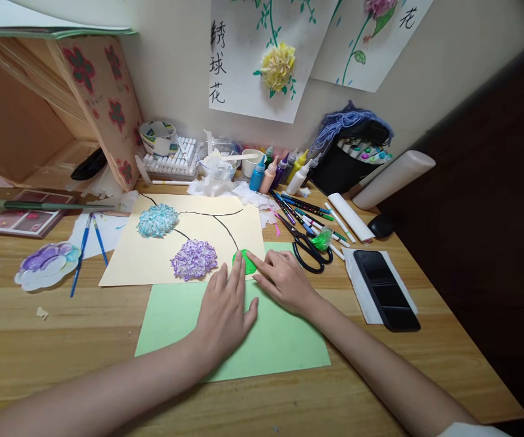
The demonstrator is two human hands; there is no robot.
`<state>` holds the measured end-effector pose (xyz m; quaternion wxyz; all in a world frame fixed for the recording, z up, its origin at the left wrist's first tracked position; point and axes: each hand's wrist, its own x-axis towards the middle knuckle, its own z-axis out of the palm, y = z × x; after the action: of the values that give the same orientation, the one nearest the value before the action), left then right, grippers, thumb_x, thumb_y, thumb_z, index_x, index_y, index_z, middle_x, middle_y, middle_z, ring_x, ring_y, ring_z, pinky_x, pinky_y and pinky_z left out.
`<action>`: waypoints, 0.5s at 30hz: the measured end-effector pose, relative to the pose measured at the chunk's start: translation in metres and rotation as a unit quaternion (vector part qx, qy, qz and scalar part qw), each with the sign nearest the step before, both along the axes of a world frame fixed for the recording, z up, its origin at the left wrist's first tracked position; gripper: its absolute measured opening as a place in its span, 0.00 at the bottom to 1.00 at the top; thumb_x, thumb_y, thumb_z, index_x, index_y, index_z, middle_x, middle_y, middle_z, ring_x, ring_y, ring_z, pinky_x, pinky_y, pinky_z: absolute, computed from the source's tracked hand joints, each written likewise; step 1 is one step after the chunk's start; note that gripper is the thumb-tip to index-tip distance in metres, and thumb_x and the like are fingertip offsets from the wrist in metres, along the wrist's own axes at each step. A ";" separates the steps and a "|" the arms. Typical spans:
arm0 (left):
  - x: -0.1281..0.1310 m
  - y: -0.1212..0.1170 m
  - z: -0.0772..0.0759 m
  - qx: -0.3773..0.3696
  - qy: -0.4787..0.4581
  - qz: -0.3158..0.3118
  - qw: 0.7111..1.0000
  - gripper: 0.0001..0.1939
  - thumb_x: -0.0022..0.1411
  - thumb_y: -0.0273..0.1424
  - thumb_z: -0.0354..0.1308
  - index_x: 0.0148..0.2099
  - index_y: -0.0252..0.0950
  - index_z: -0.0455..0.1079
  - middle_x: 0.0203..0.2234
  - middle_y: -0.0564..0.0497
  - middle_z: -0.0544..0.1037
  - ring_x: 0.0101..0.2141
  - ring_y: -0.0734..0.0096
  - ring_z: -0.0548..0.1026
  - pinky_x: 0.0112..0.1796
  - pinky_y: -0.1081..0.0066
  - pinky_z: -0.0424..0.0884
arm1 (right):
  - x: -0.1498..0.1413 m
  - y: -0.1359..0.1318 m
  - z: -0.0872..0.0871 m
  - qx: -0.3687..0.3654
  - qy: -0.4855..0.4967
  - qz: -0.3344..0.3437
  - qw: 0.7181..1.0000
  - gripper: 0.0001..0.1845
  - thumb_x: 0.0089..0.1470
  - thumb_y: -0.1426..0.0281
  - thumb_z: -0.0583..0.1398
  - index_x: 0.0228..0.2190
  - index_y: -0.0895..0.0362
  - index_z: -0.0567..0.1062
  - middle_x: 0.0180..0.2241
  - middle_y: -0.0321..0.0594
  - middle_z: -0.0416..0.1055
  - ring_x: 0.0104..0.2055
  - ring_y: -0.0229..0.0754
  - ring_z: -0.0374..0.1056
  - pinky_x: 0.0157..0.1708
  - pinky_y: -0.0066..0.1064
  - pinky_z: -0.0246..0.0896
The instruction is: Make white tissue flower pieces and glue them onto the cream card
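Nearest, a green sheet lies on the wooden table under both forearms' reach, with a cream sheet overlapping its far part; since paper seems to rest on paper, a sideways push might make the upper one slide. The left hand is spread fairly flat, its fingers extended and holding nothing visible, while the right hand has loosely bent fingers with nothing seen in its grasp. Fingertips of both touch a green patch at the cream sheet's lower right, below a drawn black stem. If it is soft, uneven pressure could thin one edge or lift it on a sticky fingertip. Just left of the left hand sits a purple flower, whose ruffled surface a stray knuckle could crush; the blue flower farther off looks safer. Beyond the right hand, black scissors lie close enough to be knocked, and farther back, upright paint bottles might topple if bumped.
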<state>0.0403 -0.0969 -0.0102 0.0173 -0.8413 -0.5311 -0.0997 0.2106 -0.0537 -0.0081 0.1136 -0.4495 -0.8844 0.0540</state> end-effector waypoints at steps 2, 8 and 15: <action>0.000 0.000 0.001 -0.008 0.007 -0.004 1.000 0.30 0.63 0.38 0.46 0.62 0.23 0.55 0.60 0.37 0.59 0.52 0.48 0.65 0.50 0.56 0.61 | 0.000 0.000 0.000 -0.006 -0.001 -0.002 1.000 0.26 0.62 0.59 0.46 0.57 0.56 0.61 0.33 0.43 0.66 0.37 0.44 0.61 0.40 0.38 0.54; 0.000 -0.001 -0.002 0.011 -0.001 0.000 1.000 0.31 0.63 0.36 0.45 0.63 0.21 0.50 0.61 0.33 0.55 0.55 0.49 0.62 0.51 0.57 0.60 | 0.000 -0.001 0.000 0.012 0.041 0.008 0.999 0.27 0.59 0.58 0.50 0.57 0.54 0.62 0.51 0.48 0.62 0.50 0.49 0.56 0.50 0.41 0.53; 0.002 -0.003 0.001 0.014 0.016 0.015 1.000 0.32 0.64 0.34 0.43 0.63 0.16 0.47 0.61 0.27 0.50 0.57 0.47 0.59 0.50 0.57 0.61 | -0.002 0.002 0.000 0.042 0.031 0.040 0.998 0.26 0.59 0.60 0.51 0.57 0.55 0.62 0.61 0.46 0.54 0.58 0.49 0.50 0.57 0.47 0.48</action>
<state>0.0422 -0.1000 -0.0090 0.0391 -0.8345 -0.5417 -0.0931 0.2085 -0.0516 -0.0084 0.1572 -0.4066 -0.8993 0.0352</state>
